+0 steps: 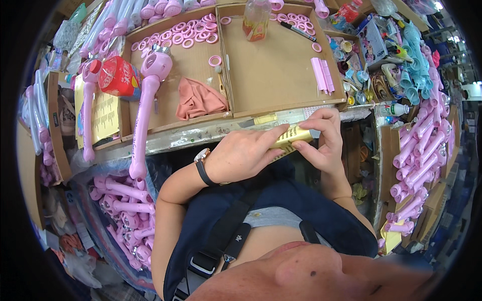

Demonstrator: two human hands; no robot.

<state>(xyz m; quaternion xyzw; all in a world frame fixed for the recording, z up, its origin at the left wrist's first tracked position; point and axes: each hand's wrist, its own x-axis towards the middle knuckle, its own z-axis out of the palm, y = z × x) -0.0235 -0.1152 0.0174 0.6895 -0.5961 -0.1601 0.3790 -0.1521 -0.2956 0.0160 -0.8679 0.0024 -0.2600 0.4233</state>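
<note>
A small gold-coloured packet [290, 137] with dark print is held between both hands just in front of the near edge of the worktop [211, 136], above the person's lap. The left hand [241, 155], with a black-strapped watch [202, 165] on its wrist, is wrapped over the packet's left part, its fingers closed along the top. The right hand [324, 138] grips the packet's right end, thumb underneath and fingertips curled over the top edge. On the worktop just beyond the hands stand two shallow cardboard trays side by side. The right tray [276, 75] holds a pair of flat pink strips [322, 75] near its right wall, a clear bottle with orange liquid [256, 19] at its far edge, a black marker [298, 31] and a scatter of pink rings [296, 19] toward its far right corner. The left tray [175, 118] holds a folded salmon cloth [201, 99] at its near right corner, many more pink rings [193, 32] along its far side, and the head of a long pink toy wand [146, 105], whose handle crosses the tray's near edge and reaches past the worktop's near edge. A red can [116, 76] lies just left of that wand's head, and a second pink wand [88, 108] lies further left over a yellow printed sheet [106, 116]. Below the worktop's left end a heap of pink wands [125, 220] fills a bin, and another heap of pink tubes [419, 160] is stacked in cardboard boxes off the right end.
</note>
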